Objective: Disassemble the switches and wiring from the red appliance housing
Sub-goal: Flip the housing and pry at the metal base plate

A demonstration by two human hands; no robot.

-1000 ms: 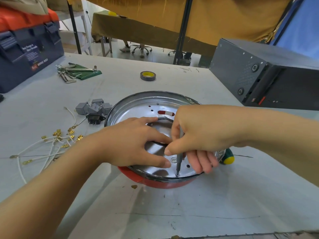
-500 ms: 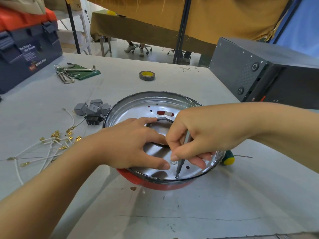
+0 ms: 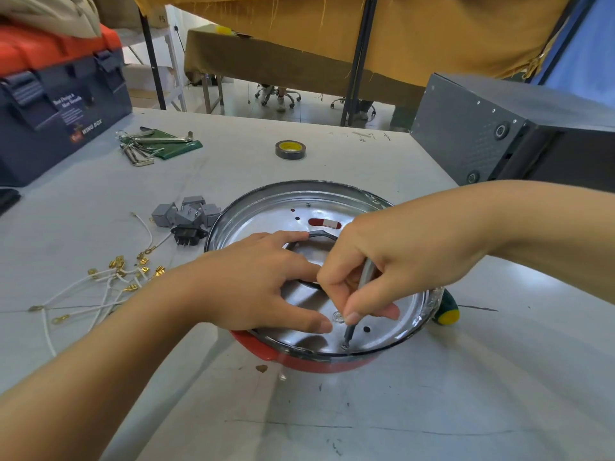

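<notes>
A red appliance housing [image 3: 299, 362] capped by a shiny metal plate [image 3: 266, 207] sits mid-table. The left hand [image 3: 253, 287] lies flat on the plate, fingers spread and relaxed. The right hand [image 3: 382, 261] pinches a screwdriver [image 3: 349, 331], its tip on a screw at the plate's near rim. Removed grey switches [image 3: 186, 214] and white wires [image 3: 100, 291] lie to the left.

Black case [image 3: 519, 134] crowds housing's [image 3: 299, 362] right

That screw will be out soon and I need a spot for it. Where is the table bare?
Bare table lies in front of the red housing, and between the tape roll and the grey box. Left is crowded: wires, grey switches, hex keys.
</notes>
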